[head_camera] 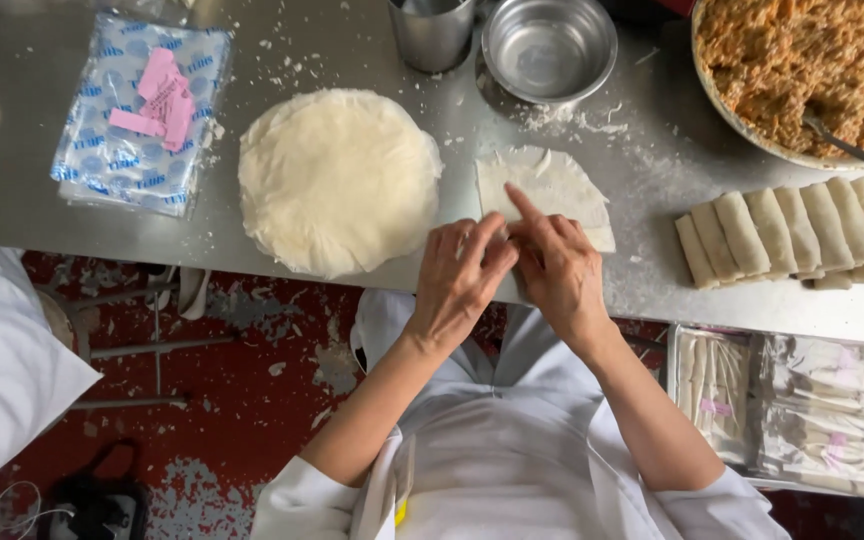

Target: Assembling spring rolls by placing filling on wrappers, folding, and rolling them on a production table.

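Note:
Both my hands meet at the near edge of a steel table [352,50], over a thin pale wrapper sheet [550,185] that lies partly folded. My left hand [462,275] has its fingers bent against the sheet's near edge. My right hand [555,262] presses beside it, index finger stretched out onto the sheet. Whether filling lies under the fingers is hidden. A round stack of wrappers [337,178] sits just left of my hands.
A row of rolled spring rolls [797,232] lies at the right, a big bowl of orange-brown filling [802,70] with a spoon behind it. Small steel bowl [549,48], steel cup [432,35], a plastic packet [142,110]. A tray of bagged rolls [792,405] sits below the table.

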